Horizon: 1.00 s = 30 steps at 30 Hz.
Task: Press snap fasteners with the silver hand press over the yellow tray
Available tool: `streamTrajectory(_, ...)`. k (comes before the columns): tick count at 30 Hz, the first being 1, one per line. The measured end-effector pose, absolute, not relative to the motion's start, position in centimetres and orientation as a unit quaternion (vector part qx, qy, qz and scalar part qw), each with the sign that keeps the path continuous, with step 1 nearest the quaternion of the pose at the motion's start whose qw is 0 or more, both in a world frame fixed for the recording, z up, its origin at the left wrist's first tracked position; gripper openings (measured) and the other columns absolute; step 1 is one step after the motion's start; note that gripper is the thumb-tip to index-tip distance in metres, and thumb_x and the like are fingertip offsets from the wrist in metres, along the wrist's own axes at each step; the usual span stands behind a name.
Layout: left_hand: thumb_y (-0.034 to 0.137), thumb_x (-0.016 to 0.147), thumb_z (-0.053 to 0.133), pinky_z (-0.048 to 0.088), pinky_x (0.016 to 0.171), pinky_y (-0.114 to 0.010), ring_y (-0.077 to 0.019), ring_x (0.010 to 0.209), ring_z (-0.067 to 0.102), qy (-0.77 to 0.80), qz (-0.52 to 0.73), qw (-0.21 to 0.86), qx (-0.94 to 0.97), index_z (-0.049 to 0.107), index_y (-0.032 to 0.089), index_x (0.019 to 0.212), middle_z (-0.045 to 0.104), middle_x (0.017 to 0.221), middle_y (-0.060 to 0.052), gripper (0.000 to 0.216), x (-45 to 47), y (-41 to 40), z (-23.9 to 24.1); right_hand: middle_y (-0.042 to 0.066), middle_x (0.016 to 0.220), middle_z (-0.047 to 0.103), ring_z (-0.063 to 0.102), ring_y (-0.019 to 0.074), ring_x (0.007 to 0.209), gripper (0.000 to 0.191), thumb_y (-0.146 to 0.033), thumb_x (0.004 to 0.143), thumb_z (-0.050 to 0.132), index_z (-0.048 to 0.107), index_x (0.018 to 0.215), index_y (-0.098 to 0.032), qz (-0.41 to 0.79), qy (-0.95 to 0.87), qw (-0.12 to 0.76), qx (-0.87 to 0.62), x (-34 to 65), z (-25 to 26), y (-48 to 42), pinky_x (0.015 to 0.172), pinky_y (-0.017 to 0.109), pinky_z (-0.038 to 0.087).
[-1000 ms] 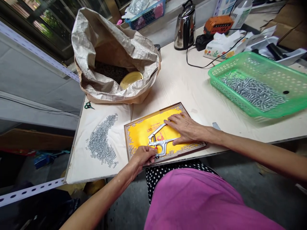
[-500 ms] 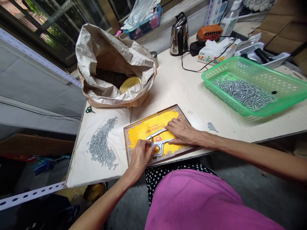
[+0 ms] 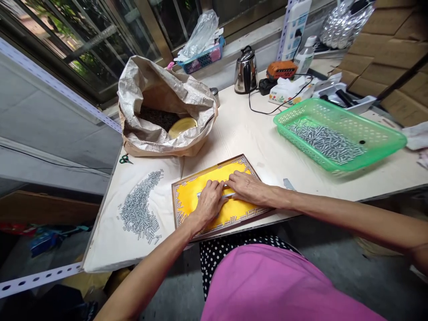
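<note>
A shallow tray with a brown rim and a yellow bottom lies near the table's front edge. Small silver metal pins line its inner sides. Over the tray, my left hand is closed around the head end of a silver spring-handled plier-like tool, covering most of it. My right hand grips the ends of the tool's two handles, fingers on the far one and thumb by the near one. Whatever sits at the tool's jaws is hidden under my left hand.
Left of the tray is a pile of pins, with green scissors behind it. A large open sack stands at the back. To the right is a green basket of pins. A kettle and an orange battery tool stand farther back.
My left hand has moved up and right along the tool, closer to my right hand, and now covers the spring and head. The camera view has tilted slightly.
</note>
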<state>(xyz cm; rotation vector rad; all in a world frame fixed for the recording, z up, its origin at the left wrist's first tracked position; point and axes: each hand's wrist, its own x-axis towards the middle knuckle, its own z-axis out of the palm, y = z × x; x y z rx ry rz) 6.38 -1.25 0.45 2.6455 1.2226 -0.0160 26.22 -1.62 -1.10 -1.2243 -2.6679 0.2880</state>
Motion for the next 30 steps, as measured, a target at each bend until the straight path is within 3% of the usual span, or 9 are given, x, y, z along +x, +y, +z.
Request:
streamTrajectory(3, 0.026, 0.093, 0.055, 0.049, 0.087, -0.038, -0.0254, 0.099, 0.053, 0.439, -0.007, 0.113, 0.891, 0.062, 0.016, 0.108, 0.062, 0.101, -0.010, 0.019, 6.8, -0.8, 0.0, 0.010, 0.093, 0.063, 0.053, 0.0216, 0.090, 0.018, -0.023, 0.096, 0.052, 0.065, 0.100, -0.011, 0.101, -0.897, 0.093, -0.421, 25.7, -1.8, -1.1, 0.079, 0.032, 0.040)
streamTrajectory(7, 0.025, 0.097, 0.048, 0.049, 0.084, -0.036, -0.0243, 0.096, 0.054, 0.441, -0.008, 0.119, 0.889, 0.065, 0.017, 0.099, 0.063, 0.095, -0.010, 0.019, 6.9, -0.2, -0.8, 0.009, 0.089, 0.063, 0.054, 0.0214, 0.088, 0.021, -0.024, 0.098, 0.050, 0.066, 0.097, -0.011, 0.106, -0.889, 0.079, -0.438, 25.5, -2.6, -0.7, 0.079, 0.032, 0.040)
streamTrajectory(9, 0.027, 0.095, 0.052, 0.049, 0.087, -0.038, -0.0247, 0.099, 0.055, 0.440, 0.014, 0.118, 0.890, 0.064, 0.017, 0.108, 0.064, 0.101, -0.010, 0.019, 6.6, -0.3, -1.0, 0.012, 0.098, 0.063, 0.054, 0.0237, 0.095, 0.024, -0.029, 0.094, 0.057, 0.065, 0.107, -0.011, 0.112, -0.887, 0.097, -0.438, 26.0, -2.7, -0.5, 0.083, 0.033, 0.041)
streamTrajectory(13, 0.027, 0.094, 0.057, 0.046, 0.101, -0.044, -0.0267, 0.120, 0.050, 0.403, 0.079, 0.096, 0.907, 0.060, 0.019, 0.119, 0.057, 0.130, -0.012, 0.026, 5.9, -1.5, -1.3, 0.017, 0.111, 0.061, 0.053, 0.0272, 0.100, 0.053, -0.051, 0.089, 0.062, 0.060, 0.121, -0.008, 0.142, -0.896, 0.116, -0.404, 27.6, -2.8, 0.8, 0.088, 0.037, 0.041)
streamTrajectory(16, 0.022, 0.097, 0.050, 0.044, 0.105, -0.046, -0.0269, 0.128, 0.046, 0.361, 0.096, 0.079, 0.924, 0.064, 0.018, 0.109, 0.055, 0.135, -0.013, 0.019, 5.9, -2.9, -1.7, 0.015, 0.106, 0.063, 0.053, 0.0252, 0.097, 0.038, -0.041, 0.098, 0.049, 0.062, 0.116, -0.010, 0.115, -0.894, 0.119, -0.417, 27.7, -3.4, 2.0, 0.086, 0.037, 0.038)
streamTrajectory(20, 0.023, 0.098, 0.047, 0.052, 0.092, -0.039, -0.0237, 0.111, 0.055, 0.358, 0.079, 0.101, 0.925, 0.065, 0.017, 0.097, 0.064, 0.113, -0.010, 0.019, 6.3, -4.2, -1.6, 0.011, 0.093, 0.064, 0.050, 0.0228, 0.089, 0.024, -0.023, 0.098, 0.044, 0.066, 0.093, -0.015, 0.052, -0.901, 0.120, -0.413, 27.1, -4.0, 3.6, 0.078, 0.034, 0.035)
streamTrajectory(23, 0.024, 0.098, 0.047, 0.053, 0.085, -0.035, -0.0218, 0.099, 0.057, 0.377, 0.082, 0.112, 0.916, 0.065, 0.016, 0.096, 0.065, 0.100, -0.009, 0.020, 6.1, -5.1, -0.9, 0.010, 0.091, 0.064, 0.051, 0.0216, 0.087, 0.025, -0.024, 0.099, 0.044, 0.065, 0.089, -0.015, 0.045, -0.903, 0.149, -0.399, 27.2, -4.0, 4.3, 0.078, 0.033, 0.035)
streamTrajectory(27, 0.027, 0.096, 0.053, 0.051, 0.091, -0.034, -0.0211, 0.107, 0.056, 0.410, 0.166, 0.081, 0.893, 0.065, 0.018, 0.107, 0.061, 0.115, -0.010, 0.019, 4.1, -4.7, 0.1, 0.009, 0.093, 0.063, 0.052, 0.0240, 0.092, 0.023, -0.021, 0.098, 0.042, 0.065, 0.092, -0.018, 0.001, -0.906, 0.155, -0.394, 27.7, -4.0, 3.8, 0.079, 0.036, 0.035)
streamTrajectory(30, 0.022, 0.096, 0.050, 0.050, 0.089, -0.034, -0.0209, 0.102, 0.056, 0.538, 0.231, 0.021, 0.810, 0.067, 0.018, 0.105, 0.063, 0.108, -0.009, 0.019, 0.2, -2.3, 0.6, 0.010, 0.093, 0.062, 0.053, 0.0245, 0.090, 0.025, -0.031, 0.099, 0.042, 0.064, 0.097, -0.018, 0.004, -0.887, 0.183, -0.424, 27.6, -3.7, 2.0, 0.077, 0.037, 0.037)
